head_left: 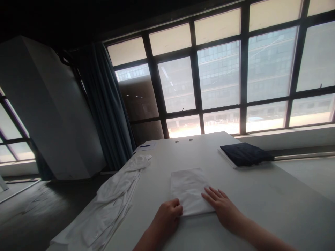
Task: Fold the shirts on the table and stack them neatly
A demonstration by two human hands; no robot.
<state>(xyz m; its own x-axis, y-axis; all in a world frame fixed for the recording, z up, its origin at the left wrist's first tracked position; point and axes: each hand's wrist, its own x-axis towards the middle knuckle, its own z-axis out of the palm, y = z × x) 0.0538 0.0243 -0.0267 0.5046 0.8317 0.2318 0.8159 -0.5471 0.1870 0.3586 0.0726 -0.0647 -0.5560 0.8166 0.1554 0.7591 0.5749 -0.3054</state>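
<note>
A folded white cloth (188,188) lies flat on the white table (261,195) just in front of me. My left hand (167,214) is curled at the cloth's near left corner, fingers closed on its edge. My right hand (220,204) rests flat on the near right corner with fingers stretched out and slightly apart.
A heap of loose white garments (115,198) runs along the table's left edge. A folded dark cloth on a white board (244,154) sits at the far right. A paper with a blue pen (145,146) lies at the far left corner. Large windows and a curtain stand behind.
</note>
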